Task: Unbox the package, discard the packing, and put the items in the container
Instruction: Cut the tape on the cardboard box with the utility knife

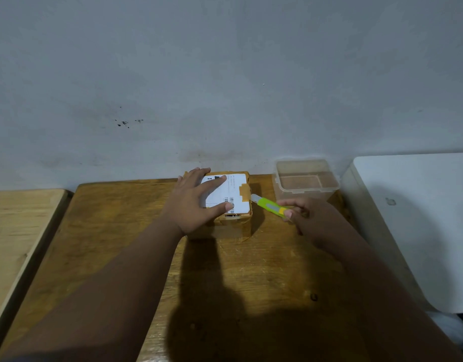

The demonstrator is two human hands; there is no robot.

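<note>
A small cardboard box [237, 223] wrapped in brown tape, with a white shipping label on top, stands at the back of the wooden table against the wall. My left hand [196, 199] lies flat on its top with fingers spread, pressing on the label. My right hand [309, 218] grips a green and yellow utility knife [271, 206], whose tip touches the box's right upper edge. A clear plastic container [307, 178] without a lid stands to the right of the box, with nothing in it.
The brown wooden table [115, 231] reaches from the wall toward me. A lighter wooden surface [16, 226] adjoins it on the left. A white appliance or cabinet [413, 218] stands at the right. My shadow falls across the table's front.
</note>
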